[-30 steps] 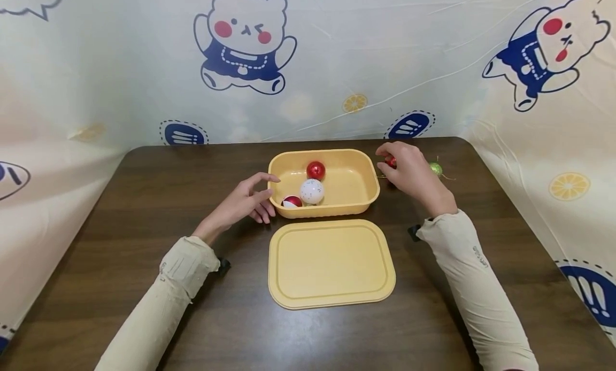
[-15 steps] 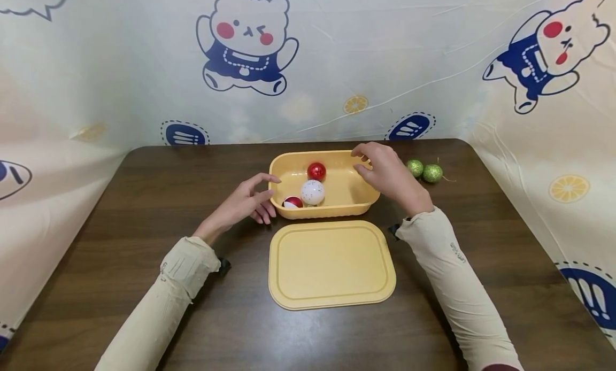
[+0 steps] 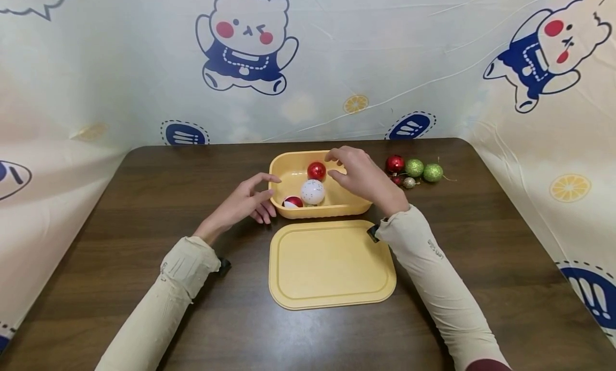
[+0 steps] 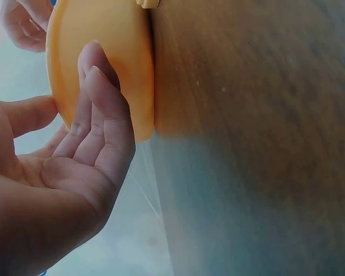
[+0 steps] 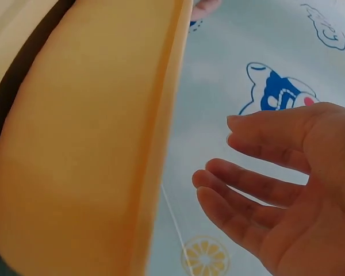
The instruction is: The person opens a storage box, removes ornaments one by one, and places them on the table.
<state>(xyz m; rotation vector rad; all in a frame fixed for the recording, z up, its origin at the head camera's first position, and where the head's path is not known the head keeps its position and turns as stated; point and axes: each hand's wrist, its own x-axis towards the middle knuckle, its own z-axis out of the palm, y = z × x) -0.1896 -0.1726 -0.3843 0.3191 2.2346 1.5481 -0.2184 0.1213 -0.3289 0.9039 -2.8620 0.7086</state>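
Observation:
A yellow plastic box point(image 3: 344, 208) holds a shiny red ball point(image 3: 316, 171), a white speckled ball point(image 3: 313, 192) and a red-and-white ball point(image 3: 292, 202). At its left end my left hand point(image 3: 247, 199) rests lightly, fingers loosely extended; in the left wrist view they lie along the box's outer wall point(image 4: 139, 69) and the thumb is right at the rim. My right hand point(image 3: 363, 176) hovers above the box's right half. Nothing shows between its parted thumb and fingers point(image 5: 241, 178) in the right wrist view. Some of the box's right side is hidden behind this hand.
A flat yellow lid point(image 3: 332, 264) lies in front of the box. Right of the box are a red bauble point(image 3: 395, 163), green glitter balls point(image 3: 433, 172), a small silver ball point(image 3: 409, 183) and a small dark red one point(image 3: 397, 179). Patterned cloth point(image 3: 317, 66) stands behind the table.
My right hand has moved left from the loose baubles to over the box, uncovering the red, silver and green ones. The left hand and the balls in the box keep their places.

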